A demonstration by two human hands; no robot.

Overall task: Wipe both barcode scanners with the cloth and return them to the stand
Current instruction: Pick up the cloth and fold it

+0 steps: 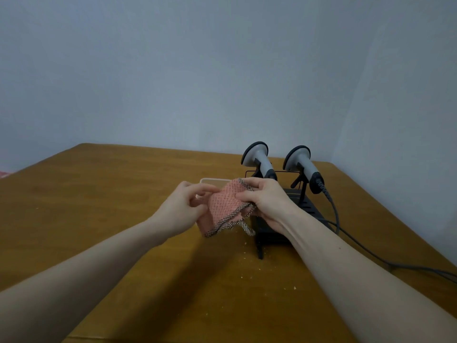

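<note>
Wooden table (123, 219) with crumbs (247, 277) meets blue-grey wall (197, 70).

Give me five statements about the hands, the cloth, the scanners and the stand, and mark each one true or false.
1. Both hands hold the pink cloth. True: the left hand and the right hand each grip it above the table.
2. One barcode scanner lies flat on the table. False: the left scanner and the right scanner both sit in the black stand.
3. The scanners are grey with dark rims. True.
4. The cloth is plain blue. False: it is pink with a dark checked border.
5. A cable runs from the right scanner across the table. True.
</note>
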